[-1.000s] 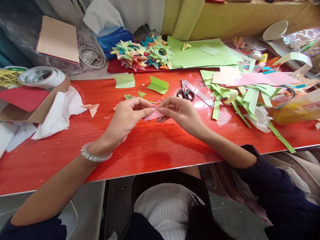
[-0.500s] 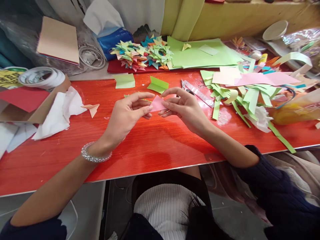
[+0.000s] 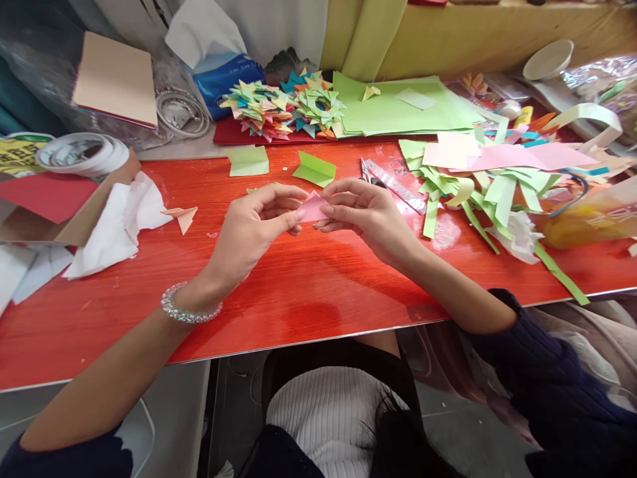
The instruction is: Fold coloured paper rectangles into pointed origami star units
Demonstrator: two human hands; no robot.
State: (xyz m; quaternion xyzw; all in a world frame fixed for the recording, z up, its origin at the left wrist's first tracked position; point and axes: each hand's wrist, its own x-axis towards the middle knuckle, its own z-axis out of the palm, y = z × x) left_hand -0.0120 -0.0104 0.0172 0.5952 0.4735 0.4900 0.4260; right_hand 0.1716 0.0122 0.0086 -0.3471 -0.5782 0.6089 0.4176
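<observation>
A small folded piece of pink paper (image 3: pixel 312 208) is held just above the red table (image 3: pixel 279 285), its top coming to a point. My left hand (image 3: pixel 253 229) pinches its left edge between thumb and fingers. On the other edge, the thumb and fingers of my right hand (image 3: pixel 365 216) grip it too. Behind the hands lie a creased bright green paper (image 3: pixel 314 169) and a pale green one (image 3: pixel 248 161). Scissors (image 3: pixel 368 172) and a clear ruler (image 3: pixel 401 189) rest beyond my right hand. A folded peach paper piece (image 3: pixel 183 218) sits to the left.
Green paper strips (image 3: pixel 502 192) and pink sheets (image 3: pixel 537 157) are heaped at the right. Folded-paper rings (image 3: pixel 259 109) stand at the back beside green sheets (image 3: pixel 398 116). On the left are a cardboard box (image 3: pixel 94 212), tape rolls (image 3: pixel 82 156) and crumpled tissue (image 3: pixel 117 226).
The pink paper's outline has changed a little between my fingers, with its top lower and flatter. My right fingers have shifted slightly; my left hand has barely moved.
</observation>
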